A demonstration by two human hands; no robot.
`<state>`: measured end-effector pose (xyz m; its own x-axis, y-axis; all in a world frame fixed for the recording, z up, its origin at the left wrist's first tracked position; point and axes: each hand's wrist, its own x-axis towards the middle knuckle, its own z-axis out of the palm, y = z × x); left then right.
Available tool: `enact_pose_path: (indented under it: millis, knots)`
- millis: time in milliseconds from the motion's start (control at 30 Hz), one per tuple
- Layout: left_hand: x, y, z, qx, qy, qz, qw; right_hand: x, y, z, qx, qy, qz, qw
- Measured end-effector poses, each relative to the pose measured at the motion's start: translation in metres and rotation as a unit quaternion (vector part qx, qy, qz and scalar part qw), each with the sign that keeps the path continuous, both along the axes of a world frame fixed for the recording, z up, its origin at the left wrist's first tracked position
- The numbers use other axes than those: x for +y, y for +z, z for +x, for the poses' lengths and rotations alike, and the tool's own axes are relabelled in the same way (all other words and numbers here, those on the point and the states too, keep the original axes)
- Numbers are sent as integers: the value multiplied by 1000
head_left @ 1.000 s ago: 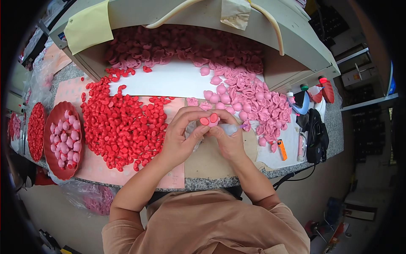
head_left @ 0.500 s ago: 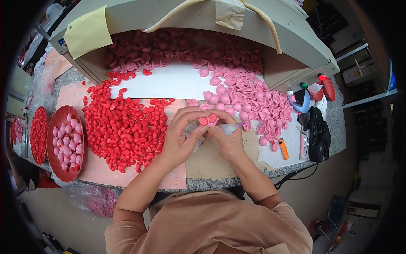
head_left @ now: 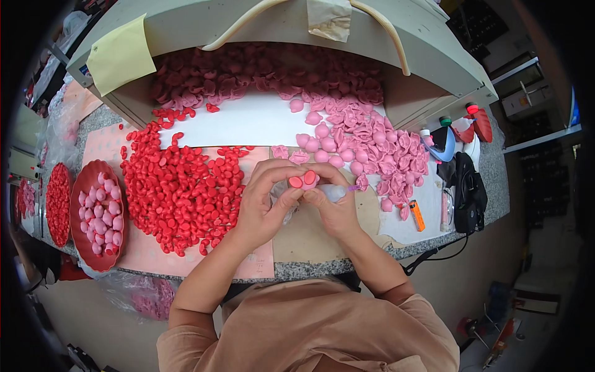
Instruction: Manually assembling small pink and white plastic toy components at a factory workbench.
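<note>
My left hand and my right hand meet over the brown mat, both closed on a small pink ball-like piece. Two red oval pieces sit on it side by side. A translucent squeeze bottle with a thin purple tip pokes out within my right hand's grip. Part of a clear, crinkled plastic film shows behind my left fingers. To the left spreads a pile of red oval pieces; beyond my right hand lie pink balls and ruffled pink shells.
A scalloped red dish of pink pieces stands at left beside a dish of red pieces. The grey hood arches over the far side. At right lie an orange lighter, a black pouch with a cable, and a blue holder.
Both hands keep their grip on the pink piece, with its red ovals turned very slightly. The whole view has shifted a little.
</note>
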<state>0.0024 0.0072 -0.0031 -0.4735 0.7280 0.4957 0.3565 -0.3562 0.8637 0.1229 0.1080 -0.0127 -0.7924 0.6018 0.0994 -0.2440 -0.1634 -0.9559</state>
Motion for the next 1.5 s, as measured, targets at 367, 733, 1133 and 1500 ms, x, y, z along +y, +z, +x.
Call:
enact_pose_path:
  millis: [367, 733, 1133, 1500]
  knots:
    - [0, -1, 1, -2, 6, 1, 1000, -1, 2, 0, 5, -4, 18, 1000]
    - [1, -14, -10, -132, -89, 23, 987, 2, 19, 1, -10, -2, -24, 1000]
    - [1, -7, -4, -80, -60, -23, 995, 6, 5, 4, 26, 27, -56, 998]
    - [-1, -1, -4, -16, -27, -13, 999, 2, 0, 2, 73, 19, -50, 996]
